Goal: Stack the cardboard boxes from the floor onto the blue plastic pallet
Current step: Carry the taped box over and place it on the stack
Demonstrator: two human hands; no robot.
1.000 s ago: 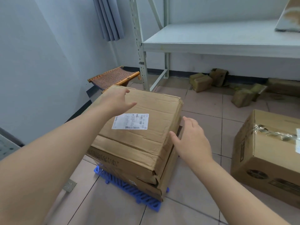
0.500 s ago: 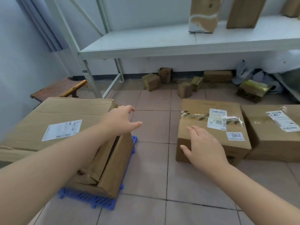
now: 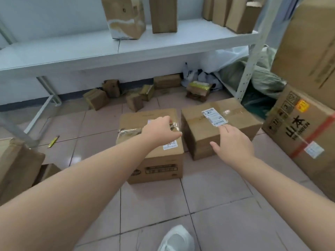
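Two cardboard boxes sit side by side on the tiled floor. The nearer box [image 3: 154,160], taped and labelled, lies under my left hand [image 3: 159,132], which hovers over its top with fingers spread and holds nothing. The second box [image 3: 199,131], with a white shipping label, is to its right; my right hand [image 3: 233,144] reaches over its near top edge, fingers apart and empty. The stacked boxes [image 3: 16,167] show at the left edge; the blue pallet is out of view.
A large printed carton [image 3: 304,134] with another carton [image 3: 308,40] on it stands at the right. A white metal shelf [image 3: 72,57] carries upright boxes. Several small parcels [image 3: 97,98] and bags lie under it. A yellow pen [image 3: 53,141] lies on the floor. My shoe [image 3: 176,239] is at the bottom.
The view has swung right, away from the stack on the pallet. Both hands have left the stacked box and now reach over the two boxes on the floor.
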